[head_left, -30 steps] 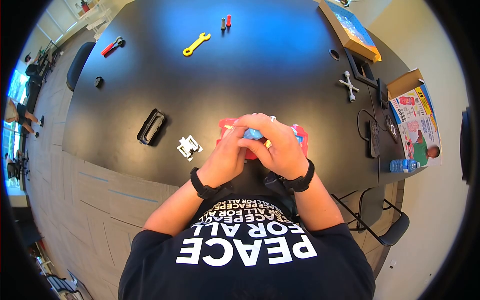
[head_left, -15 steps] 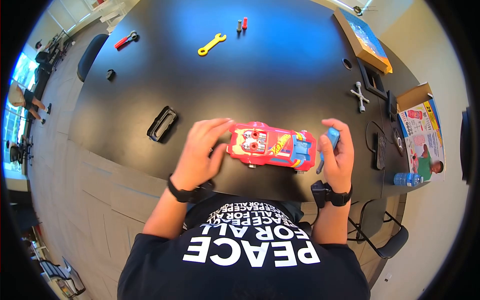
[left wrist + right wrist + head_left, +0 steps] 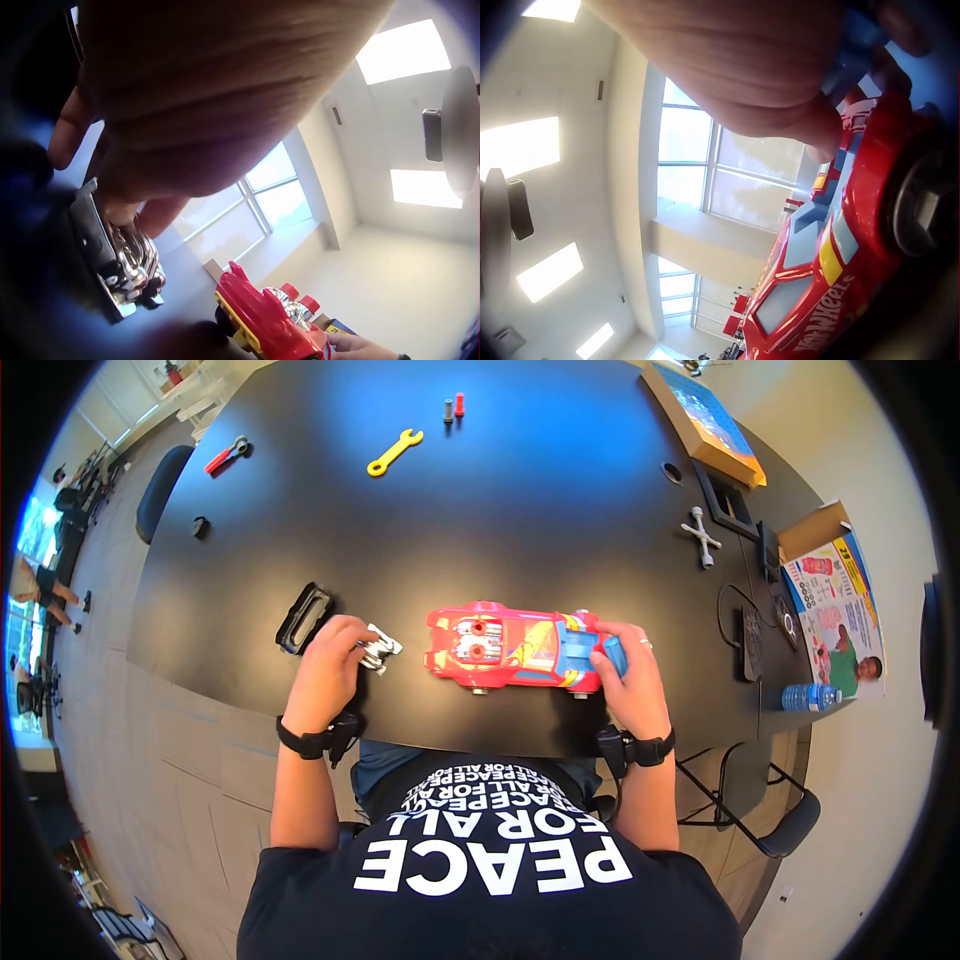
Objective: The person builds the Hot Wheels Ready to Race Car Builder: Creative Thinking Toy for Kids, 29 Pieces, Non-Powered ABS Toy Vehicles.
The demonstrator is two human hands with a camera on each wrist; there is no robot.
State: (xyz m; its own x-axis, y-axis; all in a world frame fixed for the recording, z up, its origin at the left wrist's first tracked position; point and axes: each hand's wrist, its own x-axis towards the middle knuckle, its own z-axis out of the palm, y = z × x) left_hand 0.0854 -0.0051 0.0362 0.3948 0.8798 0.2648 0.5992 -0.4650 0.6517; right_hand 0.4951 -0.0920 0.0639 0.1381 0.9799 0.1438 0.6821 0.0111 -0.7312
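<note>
A red toy car (image 3: 415, 660) is not where its body middle shows; the red car body (image 3: 518, 668) lies on the black table with chrome engine detail facing up. My left hand (image 3: 325, 675) pinches a chrome toy engine part (image 3: 382, 650) left of the car; its shiny pipes (image 3: 135, 259) show in the left wrist view. My right hand (image 3: 640, 688) grips a blue-handled screwdriver (image 3: 615, 657) at the car's tail, fingers right at the rear edge. A silver wheel hub (image 3: 924, 206) shows in the right wrist view.
Behind my left hand lies a black oblong frame (image 3: 292, 630). Farther off are a yellow wrench (image 3: 395, 453), a red-handled tool (image 3: 222, 458) and two small pegs (image 3: 459, 405). On the right lie a grey cross wrench (image 3: 700, 538), a water bottle (image 3: 808, 697) and a printed box (image 3: 835, 600).
My hands have parted from over the car. The left has moved left onto the chrome part; the right, still holding the screwdriver, has come to the car's tail.
</note>
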